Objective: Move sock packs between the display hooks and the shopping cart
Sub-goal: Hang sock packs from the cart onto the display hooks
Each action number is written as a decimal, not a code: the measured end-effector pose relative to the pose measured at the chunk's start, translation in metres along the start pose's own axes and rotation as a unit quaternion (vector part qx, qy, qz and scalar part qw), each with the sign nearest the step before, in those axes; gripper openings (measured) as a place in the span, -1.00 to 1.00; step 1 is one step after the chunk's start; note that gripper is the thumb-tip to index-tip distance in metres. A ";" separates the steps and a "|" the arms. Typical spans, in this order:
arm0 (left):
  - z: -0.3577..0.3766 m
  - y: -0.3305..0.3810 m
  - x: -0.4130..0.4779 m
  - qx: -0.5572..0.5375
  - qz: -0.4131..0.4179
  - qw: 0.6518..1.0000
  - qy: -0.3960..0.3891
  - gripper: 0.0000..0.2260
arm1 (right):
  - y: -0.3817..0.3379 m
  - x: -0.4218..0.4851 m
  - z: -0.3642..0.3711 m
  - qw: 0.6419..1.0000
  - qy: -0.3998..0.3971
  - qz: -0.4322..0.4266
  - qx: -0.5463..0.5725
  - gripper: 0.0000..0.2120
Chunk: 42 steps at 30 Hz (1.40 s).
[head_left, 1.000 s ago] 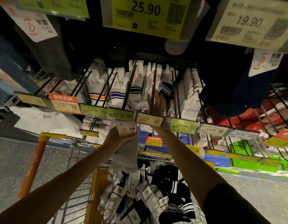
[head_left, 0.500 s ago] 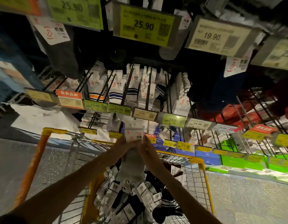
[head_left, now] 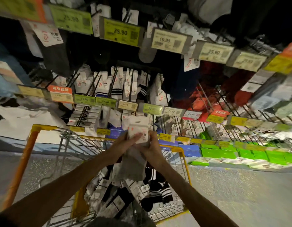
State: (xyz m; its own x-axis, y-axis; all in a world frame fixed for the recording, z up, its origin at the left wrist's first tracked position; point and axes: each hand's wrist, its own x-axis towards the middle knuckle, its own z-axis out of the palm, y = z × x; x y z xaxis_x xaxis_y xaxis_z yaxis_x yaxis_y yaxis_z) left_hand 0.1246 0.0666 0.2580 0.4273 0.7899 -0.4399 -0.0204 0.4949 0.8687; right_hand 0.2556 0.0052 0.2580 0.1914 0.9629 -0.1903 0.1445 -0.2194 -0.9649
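Grey sock pack [head_left: 132, 167] with white card — yellow-rimmed cart [head_left: 183, 154], black-and-white-striped socks [head_left: 158, 192]

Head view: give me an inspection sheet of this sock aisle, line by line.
Surface: speckled grey shop floor; no table.
Job's things: grey sock pack with white card header held above the yellow-framed wire shopping cart; black and white sock packs piled in the cart; white striped sock packs on black wire display hooks.
Clutter: green boxes on the low shelf.
Grippers: left hand and right hand both grip the pack.
Cables: nothing seen.
Surroundings: yellow price tags overhead, dim light.
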 end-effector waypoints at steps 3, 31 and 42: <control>0.010 0.020 -0.013 -0.013 0.001 1.000 -0.002 -0.65 | -0.014 -0.008 -0.014 0.998 0.012 0.008 0.066 -0.59; 0.174 0.213 -0.082 0.051 0.289 0.956 0.018 -0.69 | -0.209 -0.039 -0.196 0.958 0.061 -0.242 0.141 -0.75; 0.178 0.318 -0.095 0.050 0.374 0.925 0.046 -0.58 | -0.316 -0.019 -0.212 0.943 0.102 -0.288 0.131 -0.79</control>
State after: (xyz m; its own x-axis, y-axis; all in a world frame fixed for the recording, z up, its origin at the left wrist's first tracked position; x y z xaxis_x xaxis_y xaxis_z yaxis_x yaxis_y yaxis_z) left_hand 0.2384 0.0846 0.6170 0.2475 0.9276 0.2798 -0.1935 -0.2357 0.9524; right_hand 0.4121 0.0228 0.6051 0.3415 0.8544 0.3916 0.0423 0.4023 -0.9145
